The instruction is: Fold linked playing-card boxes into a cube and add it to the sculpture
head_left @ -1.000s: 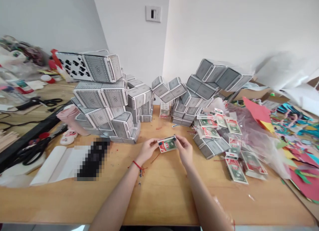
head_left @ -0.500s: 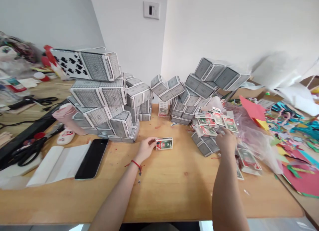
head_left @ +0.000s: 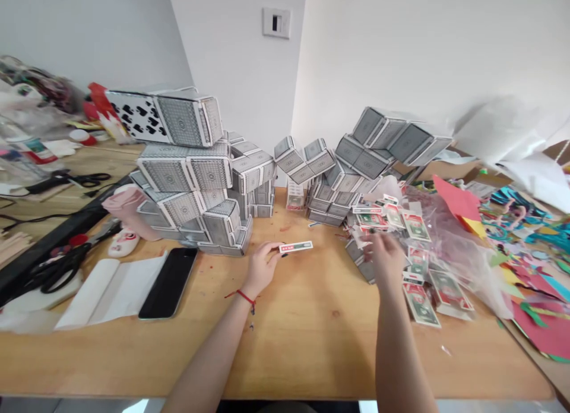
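Note:
My left hand (head_left: 260,269) pinches the left end of a small playing-card box (head_left: 297,247), tilted so that its narrow white, red and green side faces me. My right hand (head_left: 386,257) is above the near side of a heap of red-and-green card boxes (head_left: 373,219), its fingers curled together. Whether anything is in those fingers is hidden by blur. Just beyond the right fingers, a low block of grey-backed playing cards (head_left: 360,259) is partly covered. More card boxes (head_left: 421,304) lie right of my right wrist.
A tall stack of card-covered blocks (head_left: 178,169) stands at left, another leaning stack (head_left: 356,157) at right. A phone (head_left: 168,283), white paper (head_left: 107,291) and black scissors (head_left: 57,270) lie left. Plastic bags (head_left: 472,270) and coloured paper scraps (head_left: 541,324) fill the right side.
My right hand has moved left from over the heap, uncovering card boxes beside the wrist. My left hand has tipped its card box, so the narrow side shows instead of the broad face.

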`<action>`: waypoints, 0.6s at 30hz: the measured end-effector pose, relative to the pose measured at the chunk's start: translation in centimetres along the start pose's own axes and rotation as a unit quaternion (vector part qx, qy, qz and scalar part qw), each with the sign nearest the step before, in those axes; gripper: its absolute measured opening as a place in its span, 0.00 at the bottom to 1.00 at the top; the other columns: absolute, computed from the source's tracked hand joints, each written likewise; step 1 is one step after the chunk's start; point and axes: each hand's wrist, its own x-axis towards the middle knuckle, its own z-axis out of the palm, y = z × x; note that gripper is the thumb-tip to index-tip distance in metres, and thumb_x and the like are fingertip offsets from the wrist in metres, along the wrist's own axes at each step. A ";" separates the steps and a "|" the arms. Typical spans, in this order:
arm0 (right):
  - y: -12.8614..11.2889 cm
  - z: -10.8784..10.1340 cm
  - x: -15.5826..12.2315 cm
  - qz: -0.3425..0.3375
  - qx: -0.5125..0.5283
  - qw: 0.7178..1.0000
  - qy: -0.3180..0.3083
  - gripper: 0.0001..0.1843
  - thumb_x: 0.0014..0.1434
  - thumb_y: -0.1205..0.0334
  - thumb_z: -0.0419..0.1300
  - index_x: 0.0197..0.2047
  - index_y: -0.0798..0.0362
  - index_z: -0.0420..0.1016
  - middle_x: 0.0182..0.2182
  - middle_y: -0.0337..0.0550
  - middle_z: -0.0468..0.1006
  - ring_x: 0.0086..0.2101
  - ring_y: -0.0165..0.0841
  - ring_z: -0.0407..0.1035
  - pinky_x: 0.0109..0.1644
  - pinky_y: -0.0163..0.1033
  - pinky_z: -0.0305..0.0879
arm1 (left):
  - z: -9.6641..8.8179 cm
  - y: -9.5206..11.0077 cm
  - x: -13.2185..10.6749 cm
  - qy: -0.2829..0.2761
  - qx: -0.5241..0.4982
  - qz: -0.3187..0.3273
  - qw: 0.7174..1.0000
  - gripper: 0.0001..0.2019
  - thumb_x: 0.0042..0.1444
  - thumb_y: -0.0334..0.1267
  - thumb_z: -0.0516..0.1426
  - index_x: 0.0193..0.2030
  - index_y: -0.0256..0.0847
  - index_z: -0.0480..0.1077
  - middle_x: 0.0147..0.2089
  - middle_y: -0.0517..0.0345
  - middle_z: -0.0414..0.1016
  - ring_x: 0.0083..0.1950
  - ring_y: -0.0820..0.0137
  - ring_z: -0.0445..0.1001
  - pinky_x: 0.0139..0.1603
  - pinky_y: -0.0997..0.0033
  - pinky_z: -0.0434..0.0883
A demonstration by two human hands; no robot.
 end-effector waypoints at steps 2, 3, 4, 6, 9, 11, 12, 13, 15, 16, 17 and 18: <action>0.3 2.6 -1.8 0.129 0.084 0.974 -0.164 0.22 0.52 0.47 0.58 0.43 0.55 0.71 0.40 0.53 0.76 0.22 0.32 0.70 0.20 0.36 0.65 | -0.3 0.8 -0.3 -0.010 0.035 0.064 0.997 0.09 0.54 0.31 0.54 0.41 0.42 0.72 0.42 0.52 0.76 0.46 0.66 0.73 0.49 0.63 0.69; 0.6 3.8 -2.6 0.181 0.120 0.952 -0.218 0.25 0.52 0.44 0.58 0.44 0.55 0.70 0.39 0.53 0.77 0.22 0.33 0.71 0.19 0.36 0.65 | -0.3 1.2 -0.5 -0.022 0.044 0.088 0.995 0.09 0.55 0.32 0.54 0.42 0.43 0.72 0.42 0.52 0.76 0.46 0.66 0.73 0.50 0.62 0.69; 0.9 4.9 -3.3 0.226 0.149 0.925 -0.267 0.27 0.52 0.41 0.56 0.45 0.56 0.70 0.36 0.53 0.78 0.21 0.34 0.72 0.18 0.35 0.65 | -0.4 1.5 -0.7 -0.035 0.050 0.110 0.992 0.10 0.56 0.32 0.53 0.42 0.43 0.72 0.43 0.52 0.76 0.47 0.66 0.72 0.51 0.62 0.68; 1.8 6.7 -4.2 0.283 0.189 0.867 -0.363 0.28 0.52 0.40 0.56 0.44 0.57 0.71 0.31 0.51 0.78 0.20 0.35 0.71 0.15 0.35 0.63 | -0.4 1.8 -1.0 -0.066 0.062 0.146 0.985 0.10 0.57 0.32 0.53 0.42 0.44 0.73 0.43 0.53 0.76 0.48 0.67 0.72 0.53 0.60 0.68; 3.3 8.6 -4.9 0.258 0.261 0.853 -0.371 0.18 0.48 0.55 0.64 0.40 0.56 0.73 0.24 0.42 0.78 0.16 0.28 0.66 0.14 0.30 0.58 | -0.2 1.8 -1.1 -0.098 0.088 0.160 0.978 0.10 0.57 0.32 0.53 0.42 0.45 0.73 0.43 0.54 0.77 0.49 0.67 0.72 0.55 0.58 0.66; 4.0 9.2 -5.1 0.240 0.297 0.858 -0.343 0.19 0.46 0.59 0.66 0.43 0.52 0.72 0.27 0.39 0.78 0.19 0.26 0.67 0.18 0.29 0.61 | -0.1 1.5 -1.0 -0.094 0.086 0.133 0.983 0.10 0.57 0.32 0.53 0.42 0.45 0.74 0.46 0.53 0.76 0.52 0.65 0.70 0.57 0.56 0.65; 4.3 9.4 -5.1 0.228 0.321 0.858 -0.331 0.21 0.45 0.60 0.67 0.44 0.50 0.71 0.30 0.38 0.78 0.21 0.27 0.68 0.21 0.30 0.63 | 0.1 1.2 -0.9 -0.083 0.071 0.107 0.988 0.10 0.56 0.32 0.54 0.42 0.45 0.74 0.48 0.52 0.74 0.55 0.65 0.68 0.58 0.55 0.64; 4.5 9.5 -5.2 0.214 0.343 0.856 -0.321 0.22 0.45 0.60 0.67 0.45 0.49 0.69 0.32 0.38 0.78 0.23 0.28 0.69 0.23 0.31 0.64 | 0.3 1.0 -0.9 -0.069 0.044 0.071 0.994 0.11 0.55 0.32 0.55 0.43 0.44 0.73 0.51 0.52 0.73 0.56 0.64 0.67 0.60 0.54 0.63; 4.9 9.5 -5.4 0.187 0.374 0.853 -0.312 0.24 0.44 0.60 0.68 0.45 0.47 0.68 0.35 0.37 0.77 0.25 0.29 0.70 0.27 0.33 0.66 | 0.7 0.4 -0.8 -0.045 -0.048 -0.027 0.997 0.14 0.54 0.32 0.55 0.48 0.42 0.71 0.55 0.49 0.70 0.57 0.63 0.67 0.60 0.54 0.63; 5.0 9.5 -5.5 0.177 0.378 0.853 -0.314 0.24 0.44 0.60 0.68 0.45 0.46 0.67 0.36 0.37 0.77 0.26 0.29 0.70 0.28 0.34 0.66 | 1.0 0.2 -0.9 -0.040 -0.110 -0.083 0.990 0.17 0.54 0.33 0.55 0.51 0.41 0.69 0.55 0.48 0.70 0.56 0.63 0.68 0.58 0.55 0.66; 5.0 9.5 -5.6 0.171 0.376 0.853 -0.317 0.24 0.44 0.60 0.68 0.45 0.46 0.67 0.36 0.37 0.76 0.26 0.29 0.69 0.28 0.34 0.66 | 1.3 0.0 -0.9 -0.046 -0.169 -0.135 0.975 0.18 0.55 0.34 0.54 0.53 0.39 0.67 0.55 0.47 0.70 0.55 0.63 0.70 0.56 0.55 0.68; 5.1 9.4 -5.7 0.167 0.372 0.855 -0.321 0.23 0.45 0.60 0.68 0.45 0.46 0.67 0.35 0.37 0.76 0.26 0.29 0.69 0.29 0.34 0.65 | 1.5 -0.2 -1.0 -0.052 -0.219 -0.176 0.958 0.19 0.55 0.35 0.55 0.54 0.39 0.66 0.55 0.46 0.71 0.54 0.62 0.71 0.54 0.56 0.70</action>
